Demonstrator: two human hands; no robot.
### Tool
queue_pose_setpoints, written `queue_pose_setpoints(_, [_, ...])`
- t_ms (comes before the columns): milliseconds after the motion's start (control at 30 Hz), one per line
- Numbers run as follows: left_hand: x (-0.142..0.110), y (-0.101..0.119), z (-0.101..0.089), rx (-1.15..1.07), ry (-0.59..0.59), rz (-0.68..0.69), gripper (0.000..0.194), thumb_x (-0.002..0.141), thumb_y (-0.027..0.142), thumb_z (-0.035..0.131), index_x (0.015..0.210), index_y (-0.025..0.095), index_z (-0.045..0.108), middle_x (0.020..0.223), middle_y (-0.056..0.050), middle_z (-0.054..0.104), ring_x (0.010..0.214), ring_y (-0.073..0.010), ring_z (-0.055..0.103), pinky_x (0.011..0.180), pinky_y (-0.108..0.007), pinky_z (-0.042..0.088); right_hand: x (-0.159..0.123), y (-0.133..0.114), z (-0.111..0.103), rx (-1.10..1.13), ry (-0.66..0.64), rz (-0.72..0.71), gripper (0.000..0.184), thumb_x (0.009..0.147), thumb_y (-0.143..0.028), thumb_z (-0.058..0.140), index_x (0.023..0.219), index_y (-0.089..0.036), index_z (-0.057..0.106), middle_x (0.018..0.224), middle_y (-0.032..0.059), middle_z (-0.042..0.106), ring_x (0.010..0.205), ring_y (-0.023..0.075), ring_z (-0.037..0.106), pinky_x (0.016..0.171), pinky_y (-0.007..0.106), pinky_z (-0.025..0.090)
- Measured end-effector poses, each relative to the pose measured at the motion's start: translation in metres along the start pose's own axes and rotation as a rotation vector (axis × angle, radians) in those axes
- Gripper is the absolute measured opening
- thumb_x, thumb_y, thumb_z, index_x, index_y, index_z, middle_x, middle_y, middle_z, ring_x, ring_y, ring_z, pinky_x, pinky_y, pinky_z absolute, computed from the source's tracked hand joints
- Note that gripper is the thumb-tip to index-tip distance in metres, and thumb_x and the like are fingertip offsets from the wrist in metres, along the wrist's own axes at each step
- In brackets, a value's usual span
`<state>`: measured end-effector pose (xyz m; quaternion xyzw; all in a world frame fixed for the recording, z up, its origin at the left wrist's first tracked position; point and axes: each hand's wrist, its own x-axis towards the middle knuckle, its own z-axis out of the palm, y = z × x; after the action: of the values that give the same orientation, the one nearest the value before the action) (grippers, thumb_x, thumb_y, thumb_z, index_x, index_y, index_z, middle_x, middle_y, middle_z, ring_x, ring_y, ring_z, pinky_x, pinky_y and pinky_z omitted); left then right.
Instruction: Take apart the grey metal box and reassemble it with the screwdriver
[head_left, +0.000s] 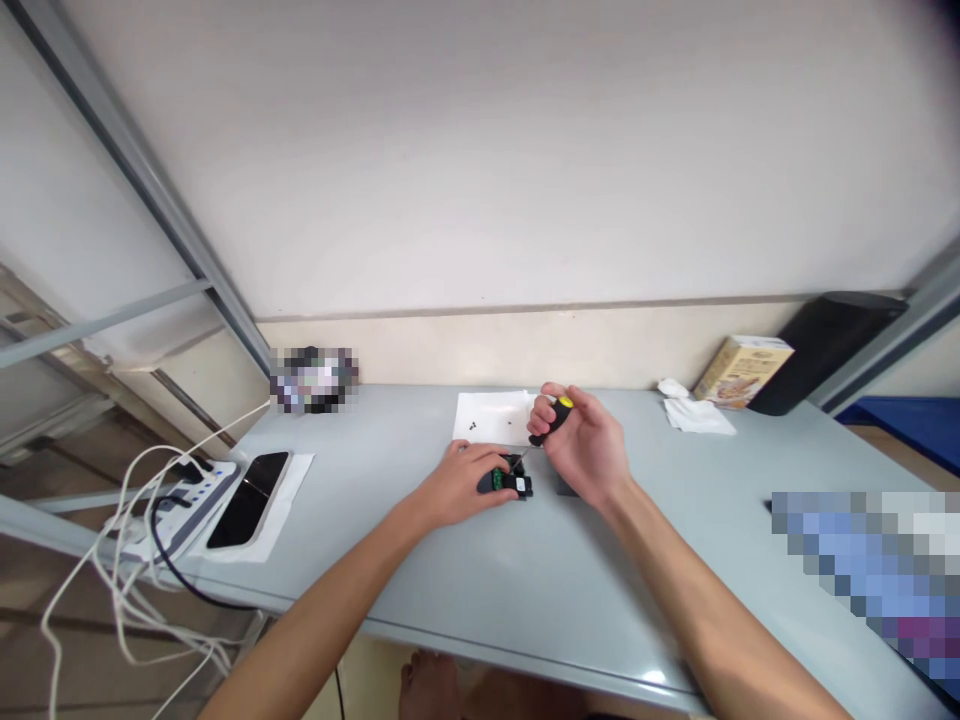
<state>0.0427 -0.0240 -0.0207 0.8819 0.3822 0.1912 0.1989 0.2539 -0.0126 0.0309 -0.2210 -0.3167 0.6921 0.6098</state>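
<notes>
Black plastic gadget with a green board showing sat just on the near side of the white paper. Left hand had it held from the left, thumb along the near edge, fingers over the far part, parted about as wide as the gadget itself. Right hand was at the paper's right, fingers wrapped round a screwdriver handle, yellow cap up, shaft slanting down at the gadget. Couldn't tell if the tip was actually seated in anything, way too tiny. On the paper were a few dark specks, probably screws. So my guess: screw work was the step in hand, though in or out, no idea. Next move called for a firm left hold, tip square, steady twist imo. Phone lay well off to the paper's left.
</notes>
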Motion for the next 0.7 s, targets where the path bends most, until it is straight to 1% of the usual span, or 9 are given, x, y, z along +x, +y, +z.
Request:
queue_pose_setpoints(100, [-0.0001, -0.001, 0.0007, 0.002, 0.007, 0.008, 0.023, 0.098, 0.047, 0.068, 0.109, 0.027, 0.067, 0.143, -0.003, 0.066, 0.131, -0.0247, 0.062, 0.114, -0.042, 0.036, 0.0011, 0.0007, -0.0021, 0.022, 0.004, 0.025, 0.019, 0.083, -0.043, 0.078, 0.086, -0.025, 0.069, 0.08, 0.0012, 0.054, 0.074, 0.0174, 0.053, 0.073, 0.033, 0.052])
queue_pose_setpoints(200, [-0.0002, -0.0018, 0.0011, -0.001, 0.01, 0.013, 0.022, 0.098, 0.047, 0.068, 0.108, 0.026, 0.066, 0.145, -0.003, 0.065, 0.132, -0.0249, 0.061, 0.113, -0.042, 0.036, 0.0008, 0.0032, -0.002, -0.028, 0.024, 0.001, 0.019, 0.081, -0.041, 0.081, 0.083, -0.025, 0.07, 0.088, 0.0022, 0.06, 0.082, 0.0181, 0.057, 0.081, 0.033, 0.052])
queue_pose_setpoints(300, [-0.0002, -0.0021, 0.0014, 0.001, 0.01, 0.009, 0.022, 0.098, 0.047, 0.069, 0.107, 0.027, 0.066, 0.146, -0.003, 0.065, 0.131, -0.0248, 0.062, 0.113, -0.042, 0.036, -0.0013, 0.0035, 0.0002, -0.087, 0.033, -0.035, 0.023, 0.076, -0.04, 0.087, 0.079, -0.025, 0.069, 0.092, 0.0023, 0.063, 0.087, 0.0186, 0.059, 0.083, 0.033, 0.051])
queue_pose_setpoints(433, [0.0, -0.0016, 0.0011, 0.0, 0.013, 0.012, 0.022, 0.098, 0.047, 0.068, 0.107, 0.027, 0.066, 0.145, -0.003, 0.065, 0.13, -0.0248, 0.062, 0.112, -0.043, 0.036, -0.0032, 0.0, 0.0017, -0.059, 0.052, -0.008, 0.036, 0.068, -0.036, 0.093, 0.072, -0.024, 0.06, 0.095, 0.0014, 0.065, 0.088, 0.0181, 0.061, 0.08, 0.032, 0.051])
queue_pose_setpoints(533, [0.0003, -0.0007, 0.0004, 0.002, 0.011, 0.014, 0.022, 0.099, 0.047, 0.068, 0.107, 0.027, 0.067, 0.145, -0.004, 0.065, 0.132, -0.0253, 0.061, 0.113, -0.043, 0.036, -0.0023, -0.0009, 0.0007, -0.034, 0.048, 0.005, 0.043, 0.066, -0.033, 0.096, 0.073, -0.024, 0.054, 0.086, -0.0012, 0.06, 0.076, 0.0146, 0.058, 0.07, 0.029, 0.048])
queue_pose_setpoints(633, [0.0005, -0.0001, -0.0003, -0.001, 0.01, 0.011, 0.023, 0.098, 0.047, 0.068, 0.107, 0.026, 0.068, 0.143, -0.005, 0.066, 0.132, -0.0253, 0.061, 0.113, -0.043, 0.036, -0.0011, 0.0004, 0.0001, -0.033, 0.024, -0.013, 0.048, 0.07, -0.035, 0.095, 0.074, -0.024, 0.049, 0.072, -0.005, 0.046, 0.061, 0.0108, 0.045, 0.058, 0.026, 0.041])
queue_pose_setpoints(700, [0.0006, -0.0002, -0.0004, 0.0, 0.01, 0.013, 0.022, 0.098, 0.046, 0.069, 0.107, 0.026, 0.067, 0.143, -0.004, 0.067, 0.131, -0.0245, 0.062, 0.113, -0.042, 0.036, -0.0008, 0.0015, 0.0004, -0.041, 0.013, -0.028, 0.049, 0.073, -0.038, 0.094, 0.073, -0.023, 0.047, 0.069, -0.006, 0.038, 0.057, 0.0101, 0.038, 0.055, 0.026, 0.038])
